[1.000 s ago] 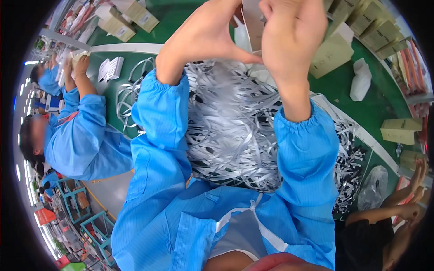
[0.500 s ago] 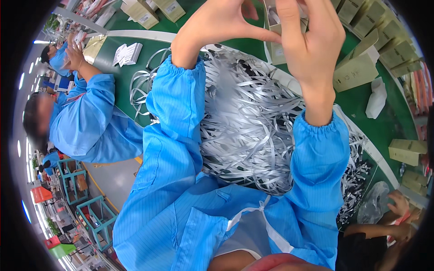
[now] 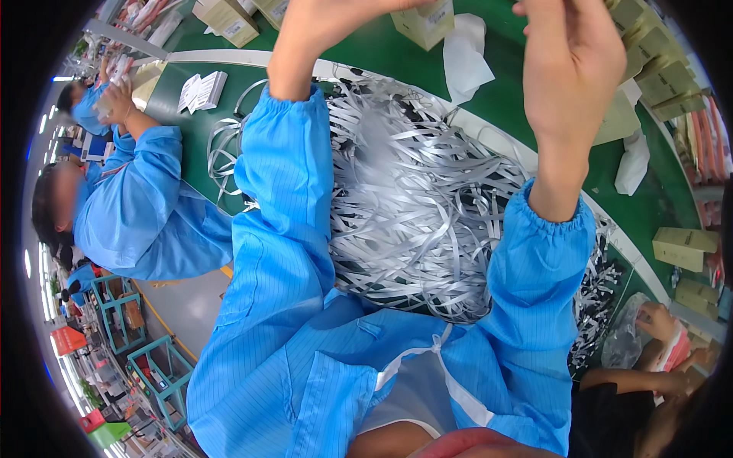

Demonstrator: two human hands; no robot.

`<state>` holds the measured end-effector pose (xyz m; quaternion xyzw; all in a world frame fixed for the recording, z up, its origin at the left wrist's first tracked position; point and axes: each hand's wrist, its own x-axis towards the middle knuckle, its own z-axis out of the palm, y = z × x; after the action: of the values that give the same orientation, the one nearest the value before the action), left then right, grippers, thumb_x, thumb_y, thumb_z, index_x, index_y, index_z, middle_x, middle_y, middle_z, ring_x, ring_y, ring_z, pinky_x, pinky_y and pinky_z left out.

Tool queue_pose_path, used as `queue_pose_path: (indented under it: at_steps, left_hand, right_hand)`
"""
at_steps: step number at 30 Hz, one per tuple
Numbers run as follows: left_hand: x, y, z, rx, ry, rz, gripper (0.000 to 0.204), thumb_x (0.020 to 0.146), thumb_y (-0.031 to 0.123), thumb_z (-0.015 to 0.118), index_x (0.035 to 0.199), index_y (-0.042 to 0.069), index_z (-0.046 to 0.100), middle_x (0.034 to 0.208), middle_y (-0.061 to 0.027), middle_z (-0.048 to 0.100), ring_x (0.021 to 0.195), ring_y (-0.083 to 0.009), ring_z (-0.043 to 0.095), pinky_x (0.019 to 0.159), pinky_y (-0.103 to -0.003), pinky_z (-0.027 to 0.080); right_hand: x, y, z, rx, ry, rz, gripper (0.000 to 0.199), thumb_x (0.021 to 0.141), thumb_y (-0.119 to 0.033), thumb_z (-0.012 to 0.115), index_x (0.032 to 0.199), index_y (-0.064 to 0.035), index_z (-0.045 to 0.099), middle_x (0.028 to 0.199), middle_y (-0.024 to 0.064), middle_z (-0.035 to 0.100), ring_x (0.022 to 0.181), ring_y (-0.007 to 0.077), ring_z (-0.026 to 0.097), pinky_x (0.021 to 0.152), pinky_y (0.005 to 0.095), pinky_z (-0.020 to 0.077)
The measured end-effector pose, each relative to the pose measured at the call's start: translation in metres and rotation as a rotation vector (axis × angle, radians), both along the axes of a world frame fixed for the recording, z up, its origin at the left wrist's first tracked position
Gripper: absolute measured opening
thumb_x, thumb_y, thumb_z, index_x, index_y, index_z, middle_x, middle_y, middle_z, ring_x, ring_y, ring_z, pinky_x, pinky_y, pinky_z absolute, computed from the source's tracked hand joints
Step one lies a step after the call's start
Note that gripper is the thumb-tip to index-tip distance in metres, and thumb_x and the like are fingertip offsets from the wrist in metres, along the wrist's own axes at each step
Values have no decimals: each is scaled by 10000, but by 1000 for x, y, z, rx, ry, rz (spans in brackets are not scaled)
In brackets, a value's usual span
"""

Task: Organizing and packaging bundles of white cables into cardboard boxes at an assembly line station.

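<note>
While both arms are raised above the heap of grey strips (image 3: 412, 198) on the green table (image 3: 534, 99), the left hand (image 3: 336, 19) and right hand (image 3: 573, 65) work close together at the top edge of the view — fingertips cut off, so whether they pinch a strip cannot be told. The right hand's fingers look curled, not spread. Judging by this, a strip is being handled above the heap; the next move likely calls for reaching back down into it. Left of the heap, a co-worker's sleeve (image 3: 145, 206) leans on the table.
</note>
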<state>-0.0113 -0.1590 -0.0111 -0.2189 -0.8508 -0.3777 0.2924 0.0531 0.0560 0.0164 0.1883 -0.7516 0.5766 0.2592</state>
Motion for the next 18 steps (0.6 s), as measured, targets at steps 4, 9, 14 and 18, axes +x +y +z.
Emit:
queue_pose_path:
  at_steps: [4, 9, 14, 18]
  left_hand:
    - [-36, 0, -52, -96, -320, 150, 811, 788, 379, 894, 1305, -37, 429, 1069, -261, 738, 990, -343, 750, 773, -424, 574]
    - [-57, 3, -97, -240, -2, 262, 607, 934, 397, 766, 1263, -41, 504, 858, -143, 719, 737, -224, 721, 610, -329, 526]
    - [-43, -8, -69, -455, -721, 94, 934, 856, 508, 815, 1527, 6, 402, 1461, -234, 562, 1331, -347, 572, 1113, -403, 455]
    - [-18, -16, -46, -837, -851, -10, 878, 901, 559, 751, 1501, -12, 457, 1476, -239, 551, 1314, -345, 585, 1128, -405, 449]
  right_hand:
    - [-29, 12, -41, 445, -86, 67, 287, 1000, -275, 651, 996, 12, 655, 814, 123, 671, 702, 282, 617, 660, 413, 487]
    - [-68, 2, -110, 1004, -427, 241, 260, 926, -274, 735, 973, -19, 714, 798, 136, 693, 739, 281, 664, 688, 398, 519]
    - [-83, -18, -162, 980, -394, 152, 257, 894, -265, 759, 952, -20, 711, 817, 146, 699, 766, 274, 674, 698, 391, 526]
    - [-87, -13, -157, 993, -413, 296, 235, 906, -247, 736, 969, -24, 700, 853, 135, 701, 786, 256, 669, 709, 385, 524]
